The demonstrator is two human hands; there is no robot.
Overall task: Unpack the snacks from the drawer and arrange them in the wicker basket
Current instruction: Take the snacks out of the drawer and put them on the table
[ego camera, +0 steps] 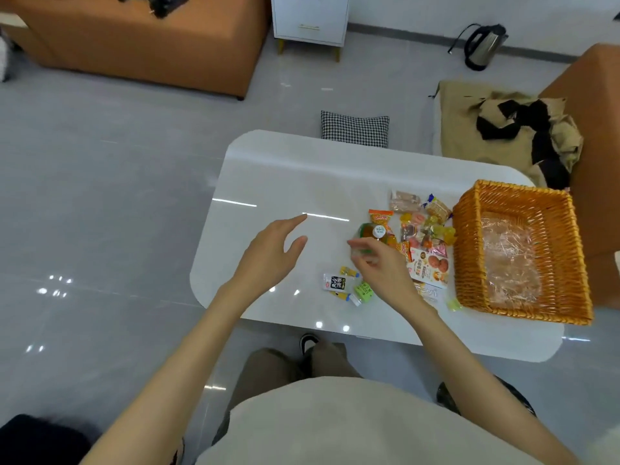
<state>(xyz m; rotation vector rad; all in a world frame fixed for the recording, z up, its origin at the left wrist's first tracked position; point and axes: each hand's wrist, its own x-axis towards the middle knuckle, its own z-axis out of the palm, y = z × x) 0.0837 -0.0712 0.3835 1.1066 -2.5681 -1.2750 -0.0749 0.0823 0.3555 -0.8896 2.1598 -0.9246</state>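
Observation:
A heap of wrapped snacks [421, 229] lies on the white table [302, 176], just left of the orange wicker basket [469, 243]. The basket holds only a clear plastic liner [510, 260]. A few small packets [339, 283] lie apart near the table's front edge. My right hand [379, 263] hovers over the left side of the heap, fingers loosely curled; whether it holds anything is unclear. My left hand [271, 250] floats above bare tabletop with its fingers spread and nothing in it.
A white drawer cabinet [310, 20] stands at the back beside an orange sofa [134, 41]. A checked cushion [355, 129] lies behind the table. A kettle [483, 45] stands on the floor. Beige and black clothes [510, 129] lie right of the table.

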